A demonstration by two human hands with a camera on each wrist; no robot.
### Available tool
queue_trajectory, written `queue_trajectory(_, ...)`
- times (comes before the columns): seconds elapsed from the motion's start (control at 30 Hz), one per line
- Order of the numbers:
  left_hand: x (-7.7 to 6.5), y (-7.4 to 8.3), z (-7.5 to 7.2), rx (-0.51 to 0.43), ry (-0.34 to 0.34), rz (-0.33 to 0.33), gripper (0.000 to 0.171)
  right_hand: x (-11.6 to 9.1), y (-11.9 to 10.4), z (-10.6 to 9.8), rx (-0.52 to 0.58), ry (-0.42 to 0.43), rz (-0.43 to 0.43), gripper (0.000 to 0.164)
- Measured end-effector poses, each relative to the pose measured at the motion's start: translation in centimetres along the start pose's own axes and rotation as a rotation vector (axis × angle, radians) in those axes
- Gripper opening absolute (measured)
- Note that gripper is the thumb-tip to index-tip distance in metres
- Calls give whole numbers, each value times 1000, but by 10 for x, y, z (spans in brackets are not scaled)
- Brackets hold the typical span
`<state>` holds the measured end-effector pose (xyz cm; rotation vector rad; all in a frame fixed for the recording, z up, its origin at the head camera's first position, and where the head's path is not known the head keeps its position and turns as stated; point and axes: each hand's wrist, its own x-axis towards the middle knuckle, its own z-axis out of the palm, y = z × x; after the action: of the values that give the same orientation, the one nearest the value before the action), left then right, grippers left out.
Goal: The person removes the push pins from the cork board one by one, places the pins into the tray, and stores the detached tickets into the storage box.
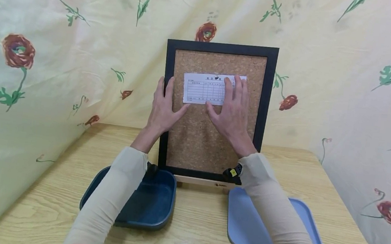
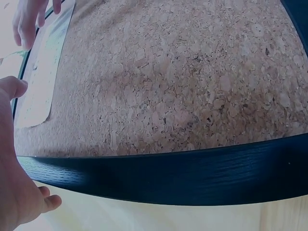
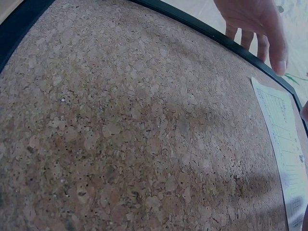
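A printed form slip [image 1: 196, 89] lies flat on the upper part of a black-framed corkboard [image 1: 200, 142], with a small pin [image 1: 216, 77] at its top middle. My right hand [image 1: 234, 114] spreads over the slip's right end, fingertips on the paper and thumb at its lower edge. At the board's left side, my left hand [image 1: 162, 112] has its fingers extended along the frame [image 2: 159, 178] and its thumb close to the slip's lower left corner. In the right wrist view the left hand [image 3: 260, 19] appears beyond the frame, near one end of the paper [image 3: 281, 134].
The corkboard stands upright on a wooden table [image 1: 199, 219]. A dark blue bin [image 1: 167, 211] sits at the front left, partly under my left forearm. At the front right lies a light blue tray [image 1: 247, 224], partly covered by my right forearm. Floral cloth [image 1: 90, 57] hangs behind.
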<state>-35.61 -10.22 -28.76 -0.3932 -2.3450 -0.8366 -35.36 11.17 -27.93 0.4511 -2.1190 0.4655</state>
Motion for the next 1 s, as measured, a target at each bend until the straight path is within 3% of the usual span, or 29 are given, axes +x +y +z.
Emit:
queue_trajectory(0.4, 4, 2, 4, -36, 15, 3, 89, 5, 1, 4, -20, -14, 13, 77)
queue_trajectory(1.0, 8, 5, 9, -9, 51, 34, 87, 12, 2, 9, -24, 2, 1, 73)
